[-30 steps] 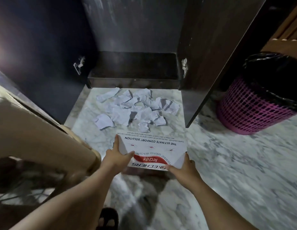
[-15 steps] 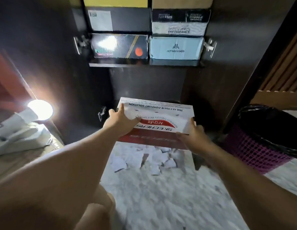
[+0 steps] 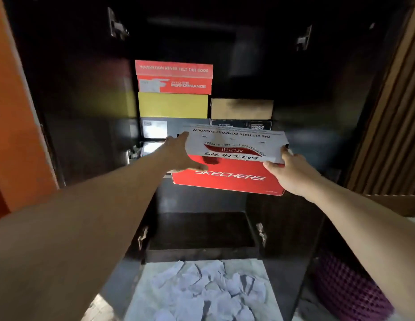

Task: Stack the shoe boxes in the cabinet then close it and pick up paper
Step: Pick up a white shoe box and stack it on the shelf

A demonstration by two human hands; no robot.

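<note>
A red and white Skechers shoe box (image 3: 229,174) is held up in front of the open dark cabinet (image 3: 202,230), at mid height. My left hand (image 3: 178,154) grips its left end and my right hand (image 3: 287,172) grips its right end. Behind it on the cabinet shelf stand stacked shoe boxes: a red Skechers Performance box (image 3: 174,77) on top of a yellow box (image 3: 173,105) at the left, and a tan box (image 3: 241,109) at the right, with darker boxes under them partly hidden. Torn white paper pieces (image 3: 202,288) lie on the marble floor below.
Both cabinet doors stand open, the left door (image 3: 86,112) and the right door (image 3: 317,135). A pink mesh bin (image 3: 350,286) stands on the floor at the lower right. An orange surface (image 3: 14,112) is at the left and a slatted wooden panel (image 3: 391,112) at the right.
Both hands have lifted the Skechers box from just above the floor up to the shelf with the stacked boxes. The view has tilted upward with it.
</note>
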